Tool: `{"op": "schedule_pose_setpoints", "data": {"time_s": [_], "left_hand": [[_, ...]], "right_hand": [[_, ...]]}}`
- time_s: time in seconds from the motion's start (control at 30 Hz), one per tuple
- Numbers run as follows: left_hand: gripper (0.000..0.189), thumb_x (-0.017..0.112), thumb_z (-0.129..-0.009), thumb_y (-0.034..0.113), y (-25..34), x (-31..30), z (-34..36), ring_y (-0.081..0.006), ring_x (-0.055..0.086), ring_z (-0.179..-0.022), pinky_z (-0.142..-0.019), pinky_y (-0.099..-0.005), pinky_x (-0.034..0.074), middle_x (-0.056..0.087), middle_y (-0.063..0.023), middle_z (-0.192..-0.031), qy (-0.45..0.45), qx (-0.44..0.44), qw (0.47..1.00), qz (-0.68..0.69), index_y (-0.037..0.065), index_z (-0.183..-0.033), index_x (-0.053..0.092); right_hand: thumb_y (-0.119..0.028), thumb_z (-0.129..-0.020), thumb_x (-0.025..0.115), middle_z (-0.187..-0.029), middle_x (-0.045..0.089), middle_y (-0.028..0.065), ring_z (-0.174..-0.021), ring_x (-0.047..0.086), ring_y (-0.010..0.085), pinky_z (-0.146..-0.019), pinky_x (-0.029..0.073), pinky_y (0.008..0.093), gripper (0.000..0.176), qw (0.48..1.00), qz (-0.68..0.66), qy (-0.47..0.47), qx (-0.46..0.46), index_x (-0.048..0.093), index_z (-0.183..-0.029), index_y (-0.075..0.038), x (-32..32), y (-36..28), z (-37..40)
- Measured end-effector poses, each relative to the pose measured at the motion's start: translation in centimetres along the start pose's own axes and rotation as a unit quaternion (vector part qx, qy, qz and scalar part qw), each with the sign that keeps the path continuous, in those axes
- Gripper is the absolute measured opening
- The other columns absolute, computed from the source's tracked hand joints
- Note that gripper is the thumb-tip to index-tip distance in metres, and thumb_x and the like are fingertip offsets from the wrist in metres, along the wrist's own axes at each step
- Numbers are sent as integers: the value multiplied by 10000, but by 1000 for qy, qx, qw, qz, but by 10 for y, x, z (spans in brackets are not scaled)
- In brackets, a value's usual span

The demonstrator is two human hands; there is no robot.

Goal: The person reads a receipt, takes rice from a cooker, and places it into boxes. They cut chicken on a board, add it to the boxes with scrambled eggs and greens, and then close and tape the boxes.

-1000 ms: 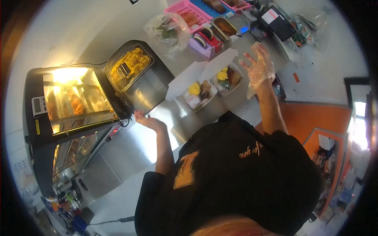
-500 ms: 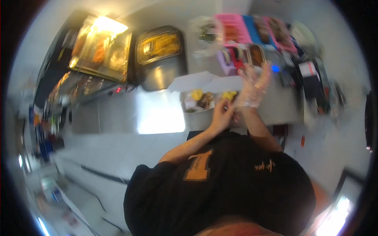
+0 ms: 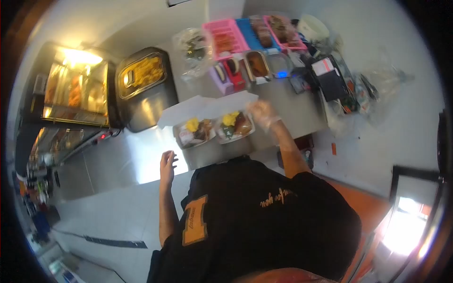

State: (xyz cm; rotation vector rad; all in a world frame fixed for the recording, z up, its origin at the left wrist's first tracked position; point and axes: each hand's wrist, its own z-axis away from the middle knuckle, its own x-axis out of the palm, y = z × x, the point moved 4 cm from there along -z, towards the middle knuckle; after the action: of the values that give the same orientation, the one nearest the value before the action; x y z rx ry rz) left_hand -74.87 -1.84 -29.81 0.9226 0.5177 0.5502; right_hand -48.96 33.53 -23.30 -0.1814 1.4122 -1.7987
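Observation:
Two open white boxes of food stand side by side on the steel counter, the left box (image 3: 183,139) and the right box (image 3: 228,140), each with a yellow topping and their lids raised behind. My bare left hand (image 3: 168,163) hangs by the counter's front edge, left of the boxes, empty and with its fingers apart. My right hand (image 3: 263,114), in a clear plastic glove, is beside the right box near its lid corner (image 3: 247,97). Its fingers are curled together and slightly blurred; what they hold, if anything, cannot be made out.
At the left are a lit glass food cabinet (image 3: 78,94) and a black tray (image 3: 146,106) with a pan of yellow food (image 3: 144,74). Pink baskets (image 3: 226,37), a sauce container (image 3: 257,65) and a plastic bag (image 3: 191,52) stand at the back. A black case (image 3: 334,85) lies right.
My left hand has left the right box and moved to the left. My gloved right hand has gone from spread fingers to curled ones, beside the box. The view has turned to the right.

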Motion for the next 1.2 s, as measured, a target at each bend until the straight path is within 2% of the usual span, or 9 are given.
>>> {"op": "schedule_pose_setpoints", "data": {"time_s": [0.1,0.23,0.33,0.43,0.53,0.73,0.83,1.03,1.2], "left_hand": [[407,518,-984,414,-31,2,4,-234,623,-1008,-824,-390,485,613,-99,-1111,-16,-61,998,1,90,-1230,528],[477,548,-961,459,-56,31,18,-245,641,-943,-773,-385,500,645,-122,-1091,-105,-76,989,-71,69,-1235,537],[461,568,-953,442,-70,31,24,-219,640,-912,-718,-348,503,643,-120,-1083,-94,-78,988,-95,62,-1214,554],[437,588,-948,418,-98,24,32,-201,643,-877,-644,-307,494,644,-104,-1040,-74,-78,988,-114,52,-1187,570],[422,601,-946,397,-123,17,49,-197,649,-849,-639,-308,492,648,-88,-1013,-82,-104,986,-98,52,-1187,570],[414,614,-946,380,-133,43,91,-229,662,-908,-707,-352,519,648,-126,-1083,-94,-184,972,-110,50,-1192,567],[380,611,-952,346,-123,72,86,-231,663,-938,-726,-354,523,650,-132,-1104,-101,-182,971,-116,51,-1188,568],[391,611,-956,324,-92,114,50,-210,641,-965,-798,-348,516,648,-129,-1104,-179,-81,967,-163,34,-1213,561],[393,593,-972,335,-39,197,17,-188,624,-978,-824,-333,497,647,-101,-1088,-234,-54,959,-149,29,-1216,559]], "right_hand": [[-393,-917,620,-901,699,98,-793,640,196,-758,517,377,402,941,257,-205,76,677,-1067,-24,13,6,32],[-398,-940,426,-1137,627,274,-1082,606,414,-952,466,474,463,939,316,-25,132,682,-1082,-41,-48,109,-16],[-378,-929,471,-1176,621,254,-1107,595,400,-973,454,477,430,941,228,213,130,639,-1193,-83,-132,155,-112],[-355,-894,588,-1359,519,212,-1204,531,393,-1006,438,464,536,914,361,153,101,484,-1388,-173,-135,109,-135],[-338,-782,759,-1511,323,183,-1303,424,404,-1051,409,472,847,888,377,263,10,304,-1492,-261,-120,103,-160],[-301,-578,898,-1482,288,250,-1335,365,458,-1056,408,505,1058,844,268,452,-106,330,-1470,-276,-123,143,-211],[-283,-580,897,-1472,310,233,-1327,384,442,-1047,419,495,1025,816,220,495,-202,363,-1454,-272,-137,140,-216],[-321,-641,840,-1427,391,160,-1257,471,393,-991,448,491,773,816,287,471,-172,504,-1334,-247,-140,145,-226],[-363,-657,838,-1395,424,116,-1237,477,396,-1008,411,546,759,867,372,330,28,515,-1331,-228,-140,136,-234]]}}
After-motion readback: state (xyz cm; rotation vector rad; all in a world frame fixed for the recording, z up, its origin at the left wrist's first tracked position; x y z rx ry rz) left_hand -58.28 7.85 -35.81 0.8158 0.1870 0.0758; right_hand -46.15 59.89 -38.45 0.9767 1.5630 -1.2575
